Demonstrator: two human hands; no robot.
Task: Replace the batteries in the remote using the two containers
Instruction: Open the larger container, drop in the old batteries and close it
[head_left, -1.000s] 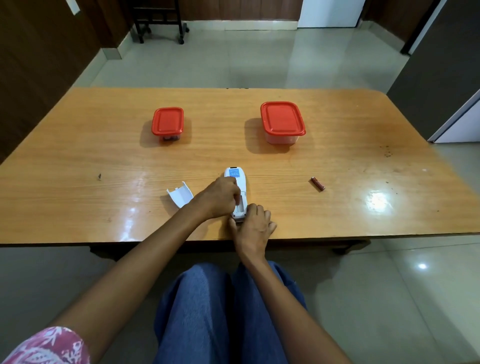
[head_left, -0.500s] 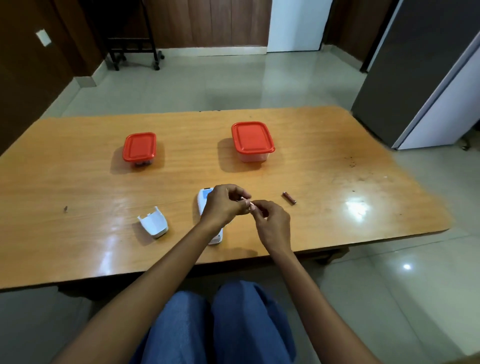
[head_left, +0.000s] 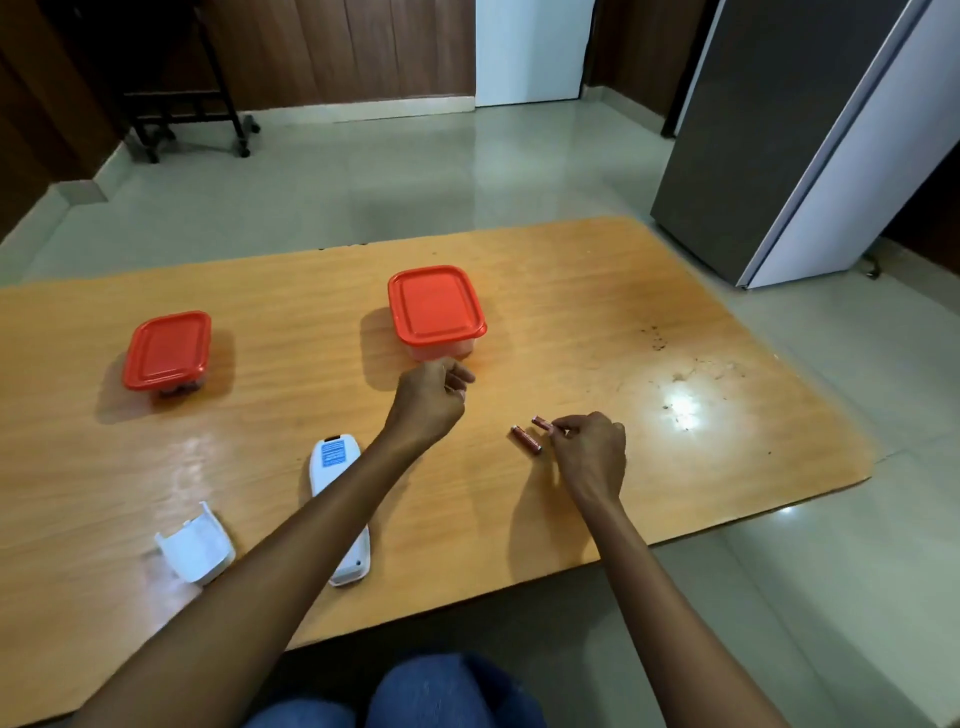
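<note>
- Since the frame half a second earlier: both hands have left the spot above the remote (head_left: 332, 465); right hand (head_left: 589, 452) has gone out to the right, left hand (head_left: 428, 402) forward toward the larger container (head_left: 436, 312).
- Grip, right hand: thumb and fingertips pinch one end of the pinched battery (head_left: 542, 423); the remaining fingers are curled; the battery is low over the table (head_left: 649, 291), and contact with it cannot be told.
- Loose battery (head_left: 525, 439): lying on the table just beside the pinched one, roughly parallel to it; no hand on it.
- Grip, left hand: fingers loosely curled, nothing visible in them; poised just in front of the larger container, not touching it.
- Remote: flat on the table under the left forearm, which crosses its middle; whether the bay is empty cannot be seen.
- Battery cover (head_left: 195, 545): detached, resting to the left of the remote, apart from it.
- Larger container and smaller container (head_left: 167, 351): both well apart on the far half of the table, red lids shut.
- Done, by judgement: cover off; two batteries, presumably the spent pair, out of the remote.
- Left, by judgement: open the containers; stow the old pair in one; draw fresh cells from the other; load them; refit the cover; roughly a third complete.
</note>
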